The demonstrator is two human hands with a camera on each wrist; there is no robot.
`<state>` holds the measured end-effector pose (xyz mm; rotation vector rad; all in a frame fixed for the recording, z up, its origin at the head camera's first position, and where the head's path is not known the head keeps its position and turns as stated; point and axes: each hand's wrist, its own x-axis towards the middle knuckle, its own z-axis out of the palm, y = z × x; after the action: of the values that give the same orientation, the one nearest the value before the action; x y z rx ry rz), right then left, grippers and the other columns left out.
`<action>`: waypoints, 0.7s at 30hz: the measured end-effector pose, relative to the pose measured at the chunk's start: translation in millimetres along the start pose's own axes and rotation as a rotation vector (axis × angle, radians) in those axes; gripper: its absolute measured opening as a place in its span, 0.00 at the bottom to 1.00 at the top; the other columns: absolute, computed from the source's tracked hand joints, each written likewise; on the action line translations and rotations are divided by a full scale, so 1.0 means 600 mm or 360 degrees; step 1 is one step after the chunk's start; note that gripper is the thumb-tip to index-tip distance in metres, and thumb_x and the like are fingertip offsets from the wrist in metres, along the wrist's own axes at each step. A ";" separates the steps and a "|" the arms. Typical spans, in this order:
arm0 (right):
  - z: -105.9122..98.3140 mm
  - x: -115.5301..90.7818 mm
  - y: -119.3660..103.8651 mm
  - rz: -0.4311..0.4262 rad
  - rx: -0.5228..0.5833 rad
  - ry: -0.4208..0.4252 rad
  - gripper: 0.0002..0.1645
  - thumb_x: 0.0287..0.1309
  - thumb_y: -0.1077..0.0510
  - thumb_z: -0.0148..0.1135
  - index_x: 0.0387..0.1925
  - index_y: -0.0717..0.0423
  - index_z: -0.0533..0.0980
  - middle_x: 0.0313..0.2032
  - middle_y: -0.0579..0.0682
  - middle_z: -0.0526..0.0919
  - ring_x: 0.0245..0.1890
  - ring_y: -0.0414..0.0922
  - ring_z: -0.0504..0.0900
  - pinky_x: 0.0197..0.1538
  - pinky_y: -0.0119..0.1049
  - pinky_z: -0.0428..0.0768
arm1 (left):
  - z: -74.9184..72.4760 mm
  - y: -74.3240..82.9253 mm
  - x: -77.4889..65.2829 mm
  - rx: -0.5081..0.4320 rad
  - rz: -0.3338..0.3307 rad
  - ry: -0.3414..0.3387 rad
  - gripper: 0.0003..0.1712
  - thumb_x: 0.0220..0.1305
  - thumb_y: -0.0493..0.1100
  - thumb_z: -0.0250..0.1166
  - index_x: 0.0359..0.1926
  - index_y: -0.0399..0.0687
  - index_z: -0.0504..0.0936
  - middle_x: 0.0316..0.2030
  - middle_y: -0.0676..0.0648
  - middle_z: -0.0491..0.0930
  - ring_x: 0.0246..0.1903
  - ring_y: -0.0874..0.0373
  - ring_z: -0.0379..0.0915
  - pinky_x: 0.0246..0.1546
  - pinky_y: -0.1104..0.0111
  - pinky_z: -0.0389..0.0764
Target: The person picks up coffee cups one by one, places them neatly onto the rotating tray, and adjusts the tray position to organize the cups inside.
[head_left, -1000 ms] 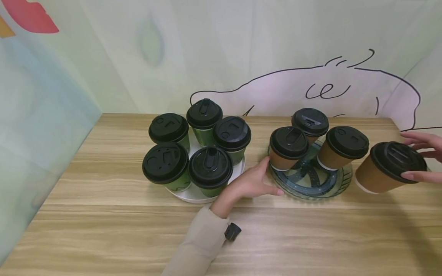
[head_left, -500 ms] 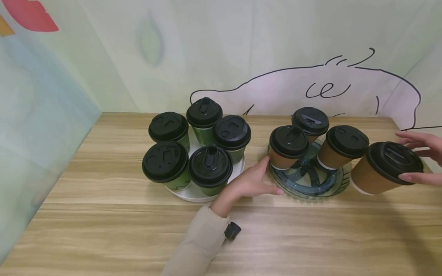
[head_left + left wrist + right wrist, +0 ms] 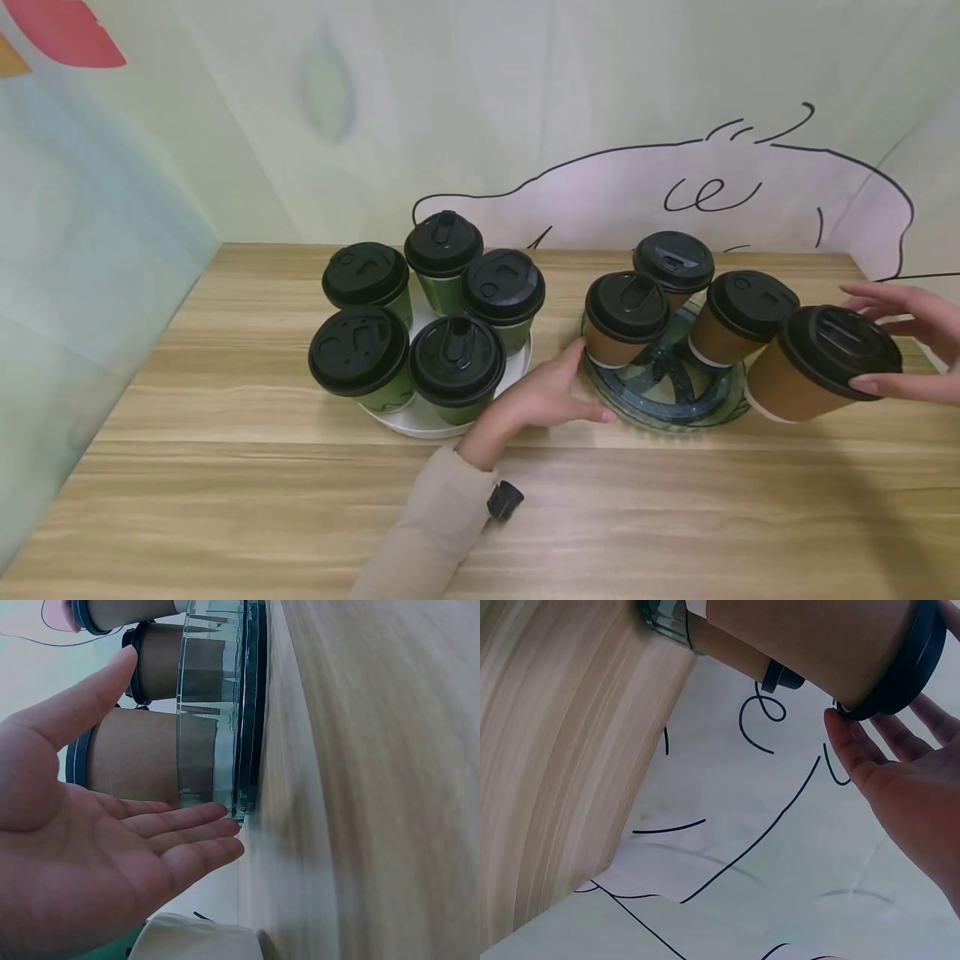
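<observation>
My right hand (image 3: 941, 325) grips a brown paper coffee cup (image 3: 787, 375) by its black lid, thumb in front and fingers behind. The cup tilts and overlaps the right rim of a round ribbed glass dish (image 3: 675, 421). On that dish stand three more lidded brown cups: a left one (image 3: 626, 308), a back one (image 3: 673, 262) and a right one (image 3: 750, 308). At the dish's left side is my left hand (image 3: 551, 396), thumb spread away. In the left wrist view its straight fingers (image 3: 187, 821) lie against the glass wall, close over the table.
Left of the dish, a white round plate (image 3: 420, 432) bears several green cups with black lids, such as the front one (image 3: 457, 362). My left forearm passes close by its right edge. Behind the wooden table (image 3: 225, 500) hangs a pale cloth (image 3: 480, 108) with line drawings.
My right hand has carried the brown cup leftward, from beside the glass dish to over its right rim. My left hand stays in place.
</observation>
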<state>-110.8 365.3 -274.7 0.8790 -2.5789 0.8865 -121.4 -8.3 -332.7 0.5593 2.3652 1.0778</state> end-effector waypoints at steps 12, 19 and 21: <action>0.007 0.015 -0.033 0.0029 0.0068 -0.0130 0.67 0.02 0.84 0.72 0.61 0.69 0.62 0.47 0.41 0.72 0.45 0.33 0.70 0.45 0.15 0.67 | 0.000 0.000 0.000 -0.0013 -0.0010 -0.0004 0.57 0.50 0.52 0.70 0.70 0.39 0.44 0.67 0.39 0.51 0.65 0.52 0.49 0.63 0.65 0.54; 0.022 0.021 -0.055 0.0168 0.0063 -0.0182 0.65 0.11 0.79 0.75 0.63 0.60 0.61 0.48 0.35 0.69 0.47 0.29 0.65 0.45 0.14 0.63 | 0.001 -0.001 0.002 0.0006 -0.0026 -0.0005 0.57 0.50 0.52 0.70 0.70 0.39 0.44 0.67 0.40 0.52 0.65 0.52 0.49 0.63 0.65 0.55; 0.025 0.025 -0.063 0.0163 0.0061 -0.0188 0.64 0.12 0.79 0.75 0.63 0.61 0.61 0.48 0.36 0.69 0.47 0.30 0.66 0.45 0.14 0.64 | 0.001 -0.001 0.001 0.0007 -0.0026 -0.0007 0.57 0.50 0.52 0.70 0.70 0.39 0.44 0.67 0.40 0.52 0.65 0.52 0.49 0.63 0.65 0.55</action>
<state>-99.9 325.4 -262.5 0.8395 -2.7383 0.9412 -121.6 -7.7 -333.6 0.5427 2.3651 1.0635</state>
